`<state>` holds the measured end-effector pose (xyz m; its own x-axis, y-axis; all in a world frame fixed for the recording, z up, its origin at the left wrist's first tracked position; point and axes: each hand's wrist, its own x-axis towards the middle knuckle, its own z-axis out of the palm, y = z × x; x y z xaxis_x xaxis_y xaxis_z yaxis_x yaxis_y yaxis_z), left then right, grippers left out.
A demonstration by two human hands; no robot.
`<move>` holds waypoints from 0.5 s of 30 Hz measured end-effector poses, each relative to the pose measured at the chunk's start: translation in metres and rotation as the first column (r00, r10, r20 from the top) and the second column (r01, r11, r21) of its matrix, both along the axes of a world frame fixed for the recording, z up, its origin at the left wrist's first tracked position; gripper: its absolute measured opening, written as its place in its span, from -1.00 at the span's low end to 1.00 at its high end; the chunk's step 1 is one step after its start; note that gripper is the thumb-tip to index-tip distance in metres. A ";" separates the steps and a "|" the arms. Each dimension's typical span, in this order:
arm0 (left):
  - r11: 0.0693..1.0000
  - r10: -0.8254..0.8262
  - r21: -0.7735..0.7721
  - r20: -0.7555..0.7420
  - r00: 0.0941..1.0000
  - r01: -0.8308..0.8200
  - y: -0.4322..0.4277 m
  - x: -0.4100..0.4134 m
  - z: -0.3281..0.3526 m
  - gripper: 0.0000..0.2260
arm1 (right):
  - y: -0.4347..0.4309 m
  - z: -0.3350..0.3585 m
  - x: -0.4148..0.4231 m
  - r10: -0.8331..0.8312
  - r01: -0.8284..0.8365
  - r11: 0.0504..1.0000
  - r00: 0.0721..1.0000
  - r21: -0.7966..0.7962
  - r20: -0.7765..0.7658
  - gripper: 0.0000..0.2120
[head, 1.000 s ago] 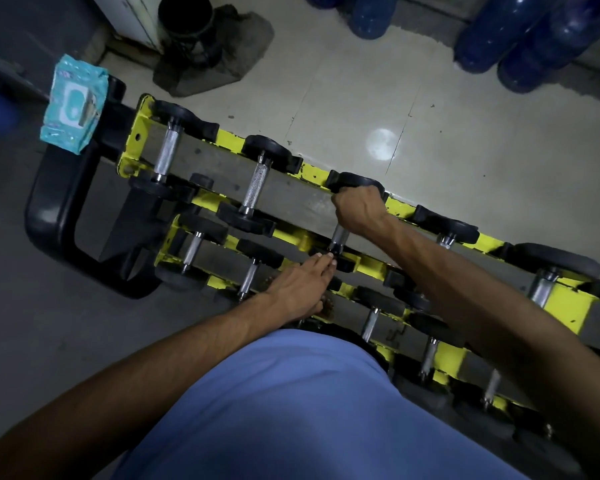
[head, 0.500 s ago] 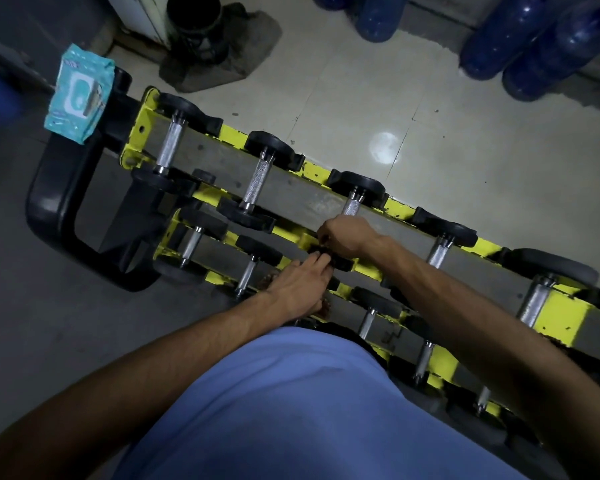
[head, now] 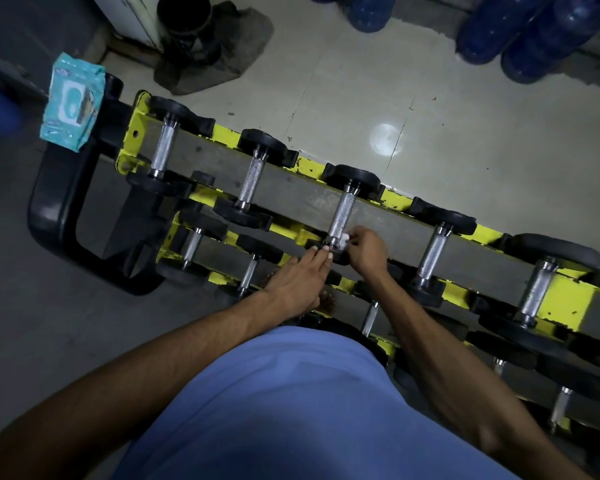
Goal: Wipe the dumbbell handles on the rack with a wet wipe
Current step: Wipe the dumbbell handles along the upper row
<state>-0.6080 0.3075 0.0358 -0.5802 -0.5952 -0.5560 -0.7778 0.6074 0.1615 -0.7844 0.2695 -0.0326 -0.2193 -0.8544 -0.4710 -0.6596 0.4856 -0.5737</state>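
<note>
Right hand pinches the wet wipe at the near end of the third top-row dumbbell handle on the rack. The left hand, fingers straight, steadies its weight. This handle looks nearly wiped, so the next move is likely a shift right to the neighbouring handle.

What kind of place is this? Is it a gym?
Most likely a gym or weights room: rows of dumbbells sit on a yellow rack, and the right hand holds a wet wipe against one handle.

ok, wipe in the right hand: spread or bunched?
Bunched. Only a small white wad of the wipe shows, pinched by the right hand at the near end of a handle.
</note>
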 end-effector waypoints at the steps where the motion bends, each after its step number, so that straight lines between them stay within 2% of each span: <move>1: 1.000 -0.003 -0.004 0.006 1.000 0.003 0.000 0.000 0.000 -0.19 | -0.006 -0.003 0.000 -0.064 0.060 0.997 0.995 0.050 0.073 -0.81; 3: 1.000 -0.004 -0.005 0.011 1.000 0.004 0.000 0.000 0.000 -0.19 | -0.020 -0.008 0.003 -0.200 0.174 0.975 0.956 0.136 0.215 -0.75; 5: 1.000 0.001 0.009 0.010 1.000 -0.001 -0.001 0.000 0.001 -0.19 | -0.026 -0.013 0.004 -0.277 0.236 0.956 0.920 0.174 0.277 -0.72; 11: 1.000 -0.002 0.019 0.005 1.000 0.002 -0.001 -0.001 0.001 -0.17 | -0.037 -0.005 -0.006 -0.165 0.104 0.969 0.948 0.224 0.272 -0.69; 15: 1.000 -0.018 0.023 0.006 1.000 0.018 -0.003 0.000 -0.001 -0.16 | -0.068 -0.009 -0.010 -0.385 0.335 0.922 0.856 0.195 0.346 -0.66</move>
